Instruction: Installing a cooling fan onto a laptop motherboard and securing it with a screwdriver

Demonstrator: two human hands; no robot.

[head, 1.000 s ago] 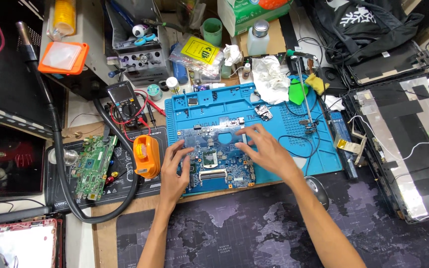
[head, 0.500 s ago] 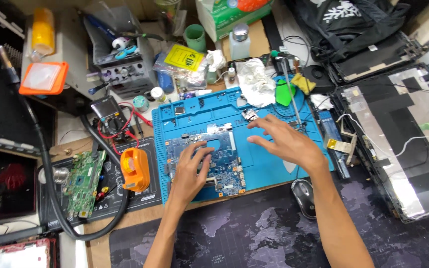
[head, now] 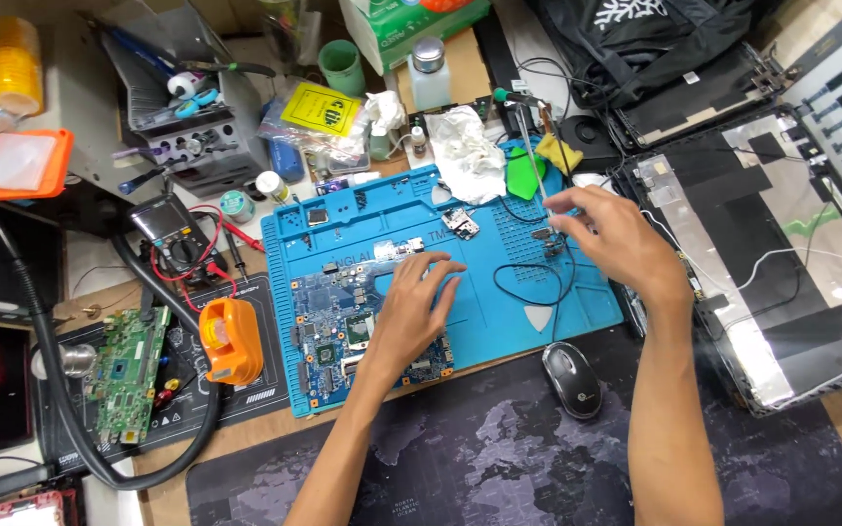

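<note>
We look down on a cluttered repair bench. Our left hand (head: 411,307) lies flat, fingers spread and released, pressing on the blue laptop motherboard (head: 343,331) that rests on the left half of the blue silicone work mat (head: 499,292); it grasps nothing, the palm covering the board's right part. Our right hand (head: 616,239) hovers over the mat's right edge, fingertips drawn together near a small dark part (head: 550,239) beside a looped black wire (head: 528,282); we cannot tell whether the fingers actually pinch it. A thin metal tool (head: 530,146) stands up from the mat just behind that hand.

A small circuit board (head: 460,222) lies apart on the mat's upper middle. Just left of the mat sits an orange tape dispenser (head: 231,341), and beyond it a green circuit board (head: 127,370) on a black pad, ringed by a thick black hose (head: 51,390). A multimeter (head: 170,229) with red and black leads lies above them. A black computer mouse (head: 571,380) rests on the dark desk mat (head: 538,458) just below the blue mat. To the right lies an opened laptop lid (head: 772,253) with foil and black tape. A crumpled white tissue (head: 465,151), a green cup (head: 341,66) and a clear pump bottle (head: 429,73) stand at the far side.
</note>
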